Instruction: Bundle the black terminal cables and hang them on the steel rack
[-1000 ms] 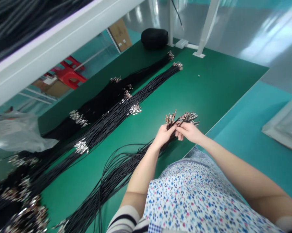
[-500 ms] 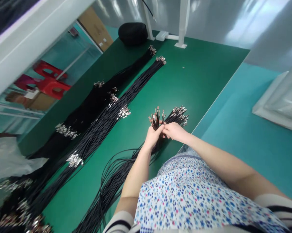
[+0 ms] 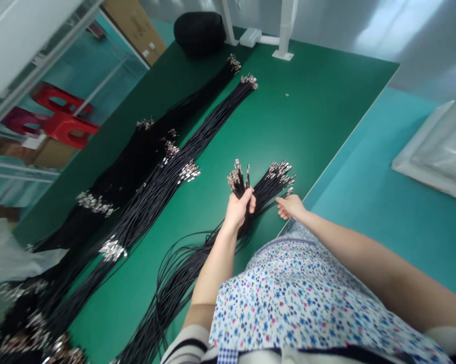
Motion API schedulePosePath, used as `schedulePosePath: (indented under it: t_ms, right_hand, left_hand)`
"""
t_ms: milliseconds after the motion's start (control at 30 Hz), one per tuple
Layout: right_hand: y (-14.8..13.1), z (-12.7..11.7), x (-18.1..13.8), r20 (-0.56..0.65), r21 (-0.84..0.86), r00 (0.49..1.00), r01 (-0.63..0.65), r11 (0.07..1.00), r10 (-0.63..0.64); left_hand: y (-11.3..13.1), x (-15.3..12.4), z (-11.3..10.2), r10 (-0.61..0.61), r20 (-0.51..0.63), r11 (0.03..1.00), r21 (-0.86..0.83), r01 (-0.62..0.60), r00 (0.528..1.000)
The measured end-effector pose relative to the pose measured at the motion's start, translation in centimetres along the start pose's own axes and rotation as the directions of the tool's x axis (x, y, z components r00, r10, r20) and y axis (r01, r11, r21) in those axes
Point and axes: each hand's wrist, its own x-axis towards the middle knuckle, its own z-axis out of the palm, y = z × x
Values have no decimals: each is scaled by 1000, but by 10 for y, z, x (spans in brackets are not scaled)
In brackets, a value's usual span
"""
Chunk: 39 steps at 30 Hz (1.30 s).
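Note:
My left hand (image 3: 240, 206) is closed around an upright bunch of black cables (image 3: 241, 188) with metal terminals at their tips. Beside it, more cables (image 3: 263, 189) from the same pile lie on the green table, their silvery and coppery ends fanned to the right. With thumb and forefinger pinched, my right hand (image 3: 289, 206) grips a single black cable near its end, at the lower edge of that fan. The long cable lengths (image 3: 174, 293) trail in loose loops toward the lower left.
Long bundles of black cables (image 3: 208, 124) run diagonally along the table's far side (image 3: 319, 96). A black case (image 3: 200, 33) and a white post (image 3: 286, 30) stand at the back. Clear plastic (image 3: 15, 250) lies at left; red stools (image 3: 66, 114) stand beyond.
My right hand has moved away from my left, rightward to the cable ends on the table. The left hand keeps its bunch. The view has shifted slightly.

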Motion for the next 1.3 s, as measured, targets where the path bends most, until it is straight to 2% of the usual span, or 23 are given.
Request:
schedulePosePath:
  t_ms: [233, 500, 633, 700, 733, 767, 833, 867, 900, 967, 1033, 1067, 1100, 1167, 1200, 1233, 1300]
  right_hand:
    - [-11, -4, 0, -43, -30, 997, -64, 998, 62]
    - [-2, 9, -4, -159, 64, 987, 31, 997, -20]
    - [0, 10, -36, -194, 95, 963, 208, 973, -187]
    - [-3, 9, -63, -154, 79, 938, 324, 943, -309]
    - [-6, 8, -77, -97, 35, 912, 404, 914, -399]
    - [-10, 6, -90, -18, -30, 867, 498, 867, -499]
    - [-21, 2, -109, 167, -174, 736, 677, 715, -656]
    - [-26, -2, -112, 260, -225, 680, 733, 642, -685]
    - [-31, -7, -111, 335, -256, 656, 754, 605, -676]
    - [-39, -24, -96, 385, -288, 689, 721, 630, -614]
    - [-41, -45, -67, 289, -385, 710, 701, 601, -642]
    - [-40, -56, -50, 218, -475, 674, 705, 526, -706]
    - [-38, -65, -33, 185, -583, 599, 705, 403, -779]
    - [-34, -78, -5, 271, -753, 439, 651, 96, -856]
    - [-33, -81, 5, 354, -792, 394, 609, -47, -848]
    - [-32, -83, 12, 423, -811, 372, 563, -161, -826]
    - [-33, -82, 17, 501, -825, 350, 471, -313, -791]
  left_hand:
    - [-1, -20, 5, 50, 19, 994, 93, -51, 999]
    - [-5, -38, 5, 82, 38, 983, 163, -88, 996]
    - [-4, -37, 0, 91, 17, 979, 182, -93, 996]
    - [-2, -36, -1, 116, -4, 968, 223, -113, 993]
    - [-1, -35, 0, 136, -15, 962, 242, -129, 991]
    - [-1, -33, 1, 150, -10, 957, 254, -143, 989]
    - [-1, -31, 4, 128, 55, 959, 247, -137, 990]
    - [-1, -30, 6, 81, 121, 967, 231, -107, 989]
    - [-2, -29, 8, 28, 188, 974, 216, -69, 982]
    - [-5, -26, 10, -36, 237, 980, 198, -12, 971]
    - [-7, -21, 9, -9, 140, 985, 170, -15, 990]
    - [-7, -18, 8, 25, 66, 988, 148, -34, 998]
    - [-7, -15, 6, 56, 1, 990, 127, -56, 998]
    - [-6, -8, 2, 95, -67, 991, 99, -88, 993]
    - [-6, -5, 0, 104, -80, 991, 97, -96, 991]
    - [-6, -2, -2, 106, -84, 990, 104, -97, 991]
    - [-7, 2, -3, 98, -74, 987, 133, -87, 992]
